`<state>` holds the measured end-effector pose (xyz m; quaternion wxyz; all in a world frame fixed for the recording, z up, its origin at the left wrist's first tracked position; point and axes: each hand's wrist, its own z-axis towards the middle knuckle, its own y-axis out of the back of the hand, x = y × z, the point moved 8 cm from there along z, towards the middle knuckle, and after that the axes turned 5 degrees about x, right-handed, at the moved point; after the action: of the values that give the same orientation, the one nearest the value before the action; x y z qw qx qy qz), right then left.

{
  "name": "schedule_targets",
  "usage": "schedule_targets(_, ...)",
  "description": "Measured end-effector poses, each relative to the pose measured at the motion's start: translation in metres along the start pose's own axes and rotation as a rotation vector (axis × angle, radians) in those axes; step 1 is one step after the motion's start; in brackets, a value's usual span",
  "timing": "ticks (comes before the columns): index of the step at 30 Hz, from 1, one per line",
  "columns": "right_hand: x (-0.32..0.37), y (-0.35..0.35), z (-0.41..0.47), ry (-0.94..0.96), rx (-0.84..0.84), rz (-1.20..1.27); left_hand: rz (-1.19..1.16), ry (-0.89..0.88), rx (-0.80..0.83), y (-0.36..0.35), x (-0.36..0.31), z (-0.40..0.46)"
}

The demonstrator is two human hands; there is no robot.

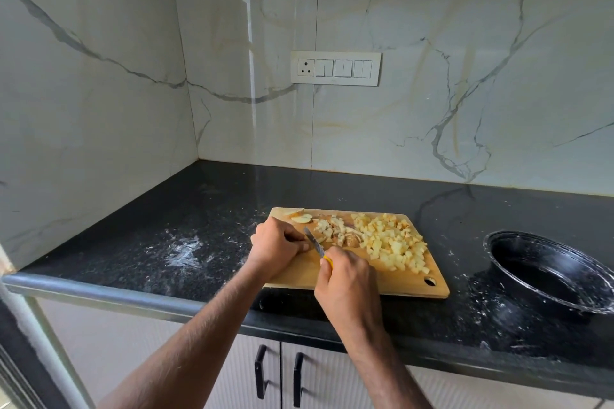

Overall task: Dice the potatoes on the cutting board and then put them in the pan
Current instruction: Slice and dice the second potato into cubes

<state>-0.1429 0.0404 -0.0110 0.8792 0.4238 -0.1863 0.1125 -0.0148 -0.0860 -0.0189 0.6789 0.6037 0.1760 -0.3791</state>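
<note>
A wooden cutting board [392, 282] lies on the black counter. A heap of pale diced potato [392, 242] covers its right half, with a smaller pile and brown-skinned scraps [352, 238] in the middle and two slices [300, 216] at the far left corner. My right hand [349, 282] grips a small knife [315, 244] by its yellow handle, blade pointing toward my left hand. My left hand [277, 247] sits curled on the board's left side; what lies under its fingers is hidden. A black pan [498, 244] stands empty at the right.
The black counter [186, 242] is dusted with white powder left of the board and around the pan. Marble walls meet in a corner at the back left. A switch plate [335, 68] is on the back wall. Cabinet doors with black handles [260, 372] sit below the counter edge.
</note>
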Motion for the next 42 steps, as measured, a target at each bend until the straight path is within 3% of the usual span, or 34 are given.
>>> schedule_targets(13,0.003,-0.003,-0.001,0.014,0.053,-0.008,-0.020,0.017,0.016,0.001,-0.002,-0.001)
schedule_targets(27,0.023,-0.012,0.011,0.067,0.225,-0.136,-0.024,0.067,0.078,-0.005,0.006,0.008)
schedule_targets(42,-0.025,0.017,-0.016,0.055,0.121,0.005,-0.003,0.080,-0.015,-0.002,0.002,-0.001)
